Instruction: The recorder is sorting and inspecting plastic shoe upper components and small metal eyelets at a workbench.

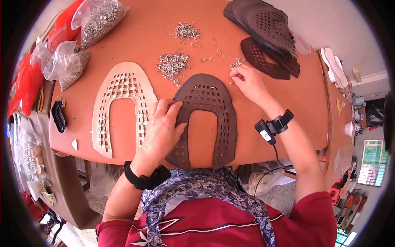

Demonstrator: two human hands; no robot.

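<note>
In front of me lies a dark brown U-shaped shoe upper [225,119], perforated with rows of square holes; a few small shiny bits show near its top. My left hand [161,127] rests on its left edge, thumb and fingers apart. To the left lies a cream upper [103,111] of the same shape, with round pale metal studs set among its holes. My right hand [249,82] is beside a small scatter of metal studs [236,64], thumb and forefinger pinched together. Whatever is between those fingertips is too small to make out.
Two heaps of metal studs [173,66] lie mid-table, with loose ones around. Stacked brown uppers [267,24] stand at the far right. Clear bags of studs [103,20] and red bags [29,82] line the left. A black strap-like item [59,116] lies near the left edge.
</note>
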